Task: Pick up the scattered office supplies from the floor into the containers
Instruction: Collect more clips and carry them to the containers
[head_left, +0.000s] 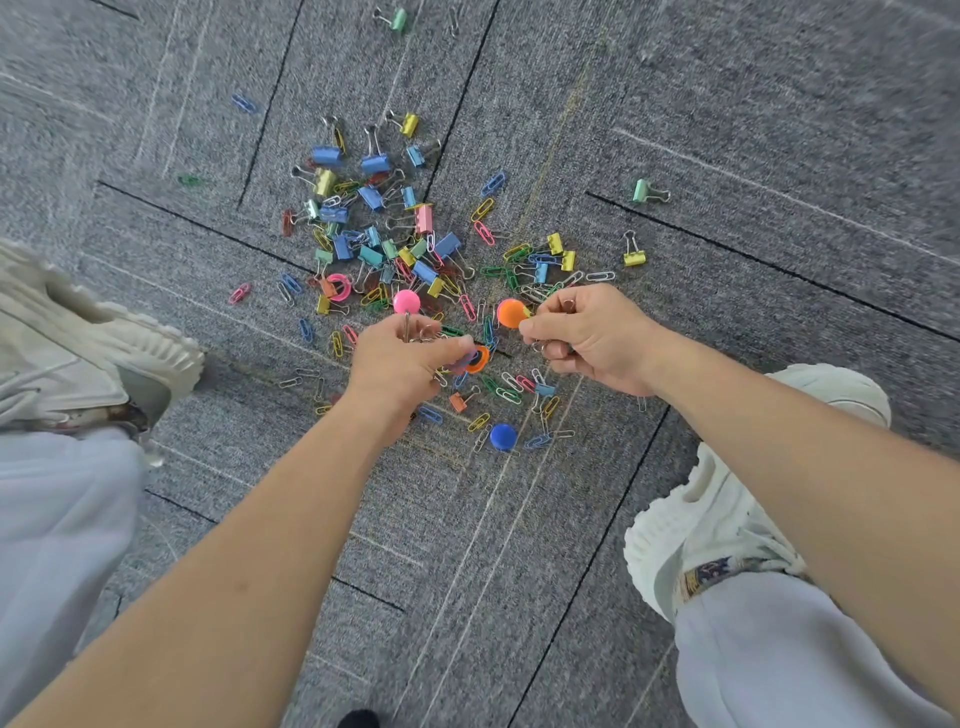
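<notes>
Grey carpet floor (727, 130): binder clips (375, 163), paper clips (483, 209), round magnets (406, 301), nearly all uncollected. Left hand (400, 364), right hand (597, 338): each curled round a few paper clips. Containers: not in view.

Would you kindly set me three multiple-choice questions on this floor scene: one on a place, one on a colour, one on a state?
1. Where is the blue disc?
A) nearer the person than both hands
B) beyond the whole pile
C) on a shoe

2. What colour is the disc beside the right hand?
A) green
B) orange
C) black

3. How is the left hand?
A) flat, holding nothing
B) holding a pen
C) fingers curled round paper clips

1 A: it lies closer to the person than either hand.
2 B: it is plainly orange.
3 C: wire clips stick out of its curled fingers.
</notes>
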